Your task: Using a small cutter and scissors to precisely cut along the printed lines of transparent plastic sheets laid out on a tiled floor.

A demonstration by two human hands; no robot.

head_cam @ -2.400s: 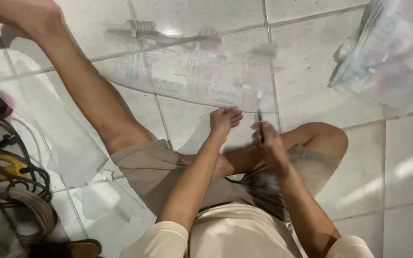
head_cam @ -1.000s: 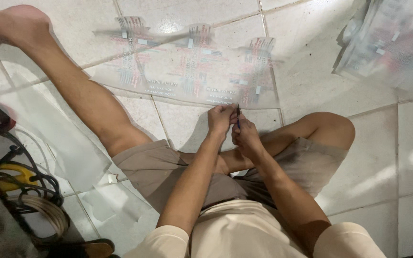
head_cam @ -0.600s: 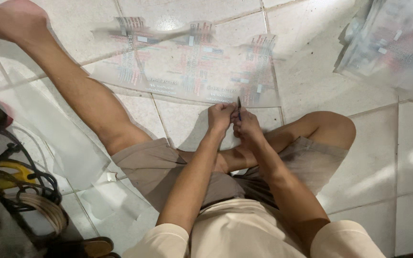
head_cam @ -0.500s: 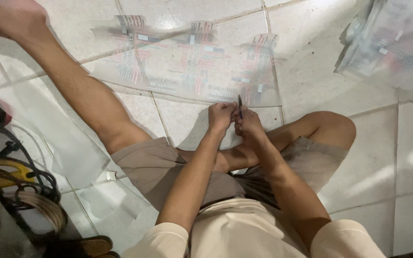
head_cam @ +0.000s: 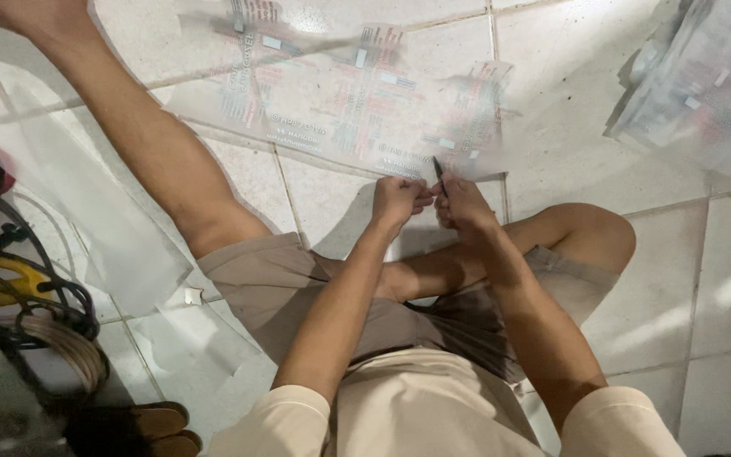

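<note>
Right hand fingers pinched on dark pen, long axis near upright, tip up-left toward printed sheet, left hand clenched, touching right.

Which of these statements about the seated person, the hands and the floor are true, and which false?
1. The right hand holds a thin dark pen-like tool. True.
2. The left hand lies flat on the floor. False: it is closed, raised beside the right hand.
3. A clear printed plastic sheet lies on the white tiled floor ahead of the hands. True.
4. Both legs are stretched straight. False: one knee is bent.
5. Coiled cables lie to the person's left. True.
</note>
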